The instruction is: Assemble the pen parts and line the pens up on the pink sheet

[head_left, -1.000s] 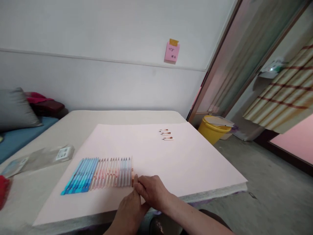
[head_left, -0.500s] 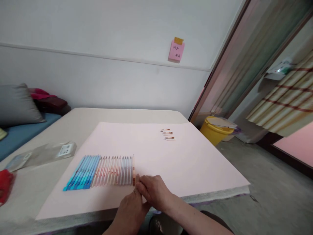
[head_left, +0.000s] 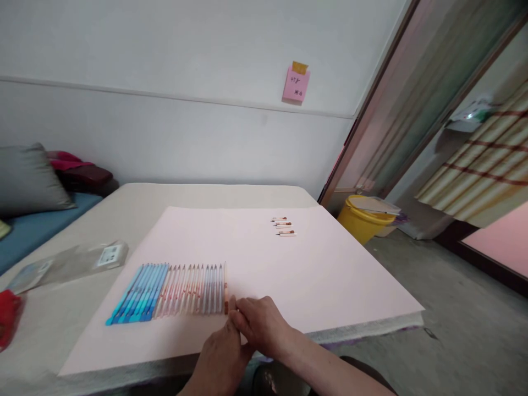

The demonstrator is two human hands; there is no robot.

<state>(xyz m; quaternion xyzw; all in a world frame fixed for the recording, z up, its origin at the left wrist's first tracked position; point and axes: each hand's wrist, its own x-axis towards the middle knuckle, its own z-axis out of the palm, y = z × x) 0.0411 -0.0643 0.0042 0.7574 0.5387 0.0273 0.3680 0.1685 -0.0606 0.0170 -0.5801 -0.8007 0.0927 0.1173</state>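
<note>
Pink sheet (head_left: 330, 275) partly behind right hand (head_left: 264, 323)

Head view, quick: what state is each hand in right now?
Left hand: beside the brown-ended pen; open or closed cannot be told.
Right hand: partly curled against the left hand; open or closed cannot be told.

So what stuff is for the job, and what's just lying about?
Seems part of the job:
bare left hand
bare right hand
row of slim blue, pink and grey pens
slim brown-and-cream pen ending that row
three brown-and-white pens farther off
flat pale pink sheet underneath

Probably just lying about:
flat clear plastic bag
plump grey cushion
round yellow bin
</note>
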